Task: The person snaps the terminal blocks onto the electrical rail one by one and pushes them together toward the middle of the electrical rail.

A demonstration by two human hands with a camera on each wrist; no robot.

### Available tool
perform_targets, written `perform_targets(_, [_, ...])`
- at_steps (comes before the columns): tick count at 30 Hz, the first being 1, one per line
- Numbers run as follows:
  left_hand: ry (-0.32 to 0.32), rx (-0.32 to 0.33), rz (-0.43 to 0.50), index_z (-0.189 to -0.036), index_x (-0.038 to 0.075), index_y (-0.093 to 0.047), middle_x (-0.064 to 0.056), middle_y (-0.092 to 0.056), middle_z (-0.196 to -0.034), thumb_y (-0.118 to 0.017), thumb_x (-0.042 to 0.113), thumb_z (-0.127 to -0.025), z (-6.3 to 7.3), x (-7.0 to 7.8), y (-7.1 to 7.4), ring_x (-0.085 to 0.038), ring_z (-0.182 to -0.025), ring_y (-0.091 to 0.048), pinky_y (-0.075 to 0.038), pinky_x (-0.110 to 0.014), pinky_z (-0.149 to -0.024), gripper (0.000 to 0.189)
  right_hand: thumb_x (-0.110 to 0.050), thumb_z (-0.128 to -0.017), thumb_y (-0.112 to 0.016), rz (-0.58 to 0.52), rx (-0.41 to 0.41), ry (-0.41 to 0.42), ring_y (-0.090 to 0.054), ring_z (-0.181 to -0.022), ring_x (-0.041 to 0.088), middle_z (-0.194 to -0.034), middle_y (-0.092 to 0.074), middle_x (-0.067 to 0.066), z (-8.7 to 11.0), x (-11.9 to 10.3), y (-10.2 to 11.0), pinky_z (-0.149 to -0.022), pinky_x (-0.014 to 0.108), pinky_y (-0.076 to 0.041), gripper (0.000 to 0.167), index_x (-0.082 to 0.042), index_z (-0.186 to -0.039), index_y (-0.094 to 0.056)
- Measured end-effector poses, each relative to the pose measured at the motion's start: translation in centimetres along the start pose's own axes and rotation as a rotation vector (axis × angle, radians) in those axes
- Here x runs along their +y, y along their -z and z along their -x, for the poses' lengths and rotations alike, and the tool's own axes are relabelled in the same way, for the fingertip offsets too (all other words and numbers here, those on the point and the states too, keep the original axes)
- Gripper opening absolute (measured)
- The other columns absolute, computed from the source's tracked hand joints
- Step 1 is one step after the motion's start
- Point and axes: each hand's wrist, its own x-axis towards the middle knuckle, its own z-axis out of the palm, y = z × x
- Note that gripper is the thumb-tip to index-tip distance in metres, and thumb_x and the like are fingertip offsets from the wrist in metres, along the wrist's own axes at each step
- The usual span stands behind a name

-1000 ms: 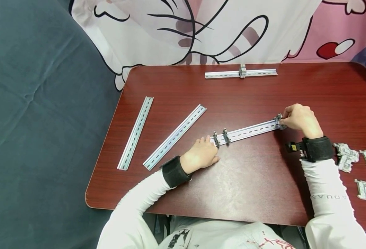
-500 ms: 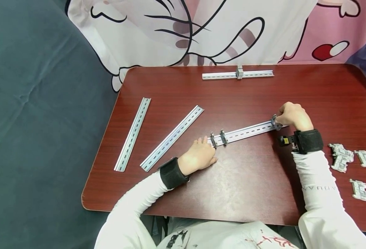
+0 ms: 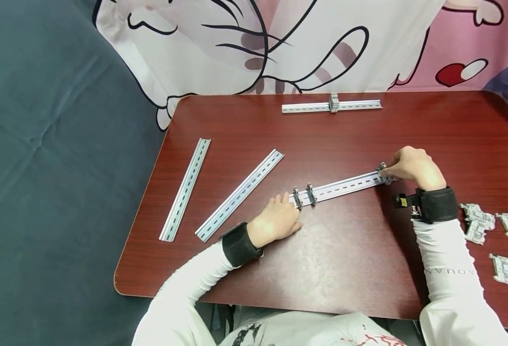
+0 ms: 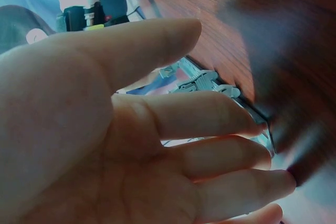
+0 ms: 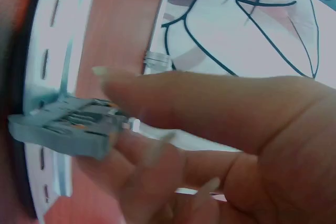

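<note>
A slotted metal DIN rail lies slanted across the middle of the table. Two grey terminal blocks, a left one and its neighbour, stand on its left part. At the rail's right end my right hand pinches another grey terminal block between thumb and fingers. That block sits across the rail in the right wrist view. My left hand rests at the rail's left end, fingers extended and fingertips against it. In the left wrist view its palm and fingers hide much of the rail.
Two bare rails, one at far left and one slanted, lie left of my hands. A rail carrying clustered terminal blocks lies along the back edge. Several loose terminal blocks lie at the right, beside my right forearm.
My right hand has shifted slightly left along the rail's end and then back right, and its thumb now shows over the block's left side. The left hand stays on the rail.
</note>
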Motion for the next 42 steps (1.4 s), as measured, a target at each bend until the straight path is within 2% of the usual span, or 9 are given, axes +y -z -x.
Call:
perform_targets(4, [0.003, 0.006, -0.006, -0.130, 0.010, -0.061, -0.021, -0.043, -0.148, -0.049, 0.040, -0.100, -0.04, 0.02, 0.09, -0.040, -0.138, -0.040, -0.036, -0.046, -0.112, 0.044, -0.019, -0.081, -0.070, 0.001, 0.003, 0.007, -0.060, -0.081, 0.041, -0.092, -0.069, 0.027, 0.03, -0.09, 0.24, -0.059, 0.047, -0.050, 0.033, 0.008, -0.098, -0.072])
perform_targets(9, [0.007, -0.007, 0.007, -0.132, 0.012, -0.060, -0.020, -0.040, -0.150, -0.048, 0.040, -0.100, -0.31, 0.06, 0.03, -0.040, -0.140, -0.037, -0.034, -0.046, -0.114, 0.044, -0.014, -0.078, -0.069, 0.005, 0.035, 0.005, -0.059, -0.074, 0.037, -0.083, -0.069, 0.023, -0.12, -0.18, 0.12, -0.054, 0.043, -0.046, 0.025, 0.005, -0.092, -0.074])
perform_targets(17, [0.003, -0.010, 0.010, -0.131, 0.010, -0.061, -0.020, -0.041, -0.150, -0.049, 0.038, -0.100, -0.31, 0.09, -0.19, -0.041, -0.140, -0.037, -0.033, -0.047, -0.114, 0.043, -0.013, -0.073, -0.068, 0.015, 0.033, 0.023, -0.060, -0.073, 0.038, -0.081, -0.069, 0.023, -0.06, -0.08, -0.08, -0.054, 0.044, -0.046, 0.022, 0.003, -0.087, -0.075])
perform_targets(25, [0.007, -0.020, 0.015, -0.133, 0.009, -0.058, -0.021, -0.039, -0.151, -0.049, 0.039, -0.100, -0.34, 0.23, -0.14, -0.041, -0.140, -0.035, -0.032, -0.046, -0.115, 0.046, -0.014, -0.074, -0.069, 0.006, -0.009, 0.060, -0.053, -0.066, 0.028, -0.064, -0.064, 0.006, -0.37, -0.35, -0.23, -0.052, 0.035, -0.039, 0.017, 0.002, -0.080, -0.074])
perform_targets(34, [0.032, -0.039, 0.008, -0.135, 0.010, -0.057, -0.019, -0.038, -0.152, -0.048, 0.039, -0.101, -0.46, 0.52, -0.45, -0.039, -0.143, -0.031, -0.030, -0.046, -0.116, 0.046, -0.010, -0.073, -0.067, 0.004, -0.007, 0.076, -0.056, -0.066, 0.028, -0.068, -0.068, 0.010, -0.15, -0.90, -0.60, -0.052, 0.035, -0.042, 0.017, 0.004, -0.081, -0.074])
perform_targets(42, [0.035, -0.023, -0.008, -0.136, 0.009, -0.056, -0.019, -0.039, -0.151, -0.050, 0.039, -0.100, -0.48, 0.61, -0.45, -0.037, -0.143, -0.033, -0.030, -0.044, -0.116, 0.048, -0.013, -0.076, -0.069, -0.014, -0.029, 0.103, -0.054, -0.064, 0.024, -0.062, -0.064, 0.002, -0.09, -0.83, -0.55, -0.052, 0.033, -0.039, 0.016, 0.002, -0.079, -0.073])
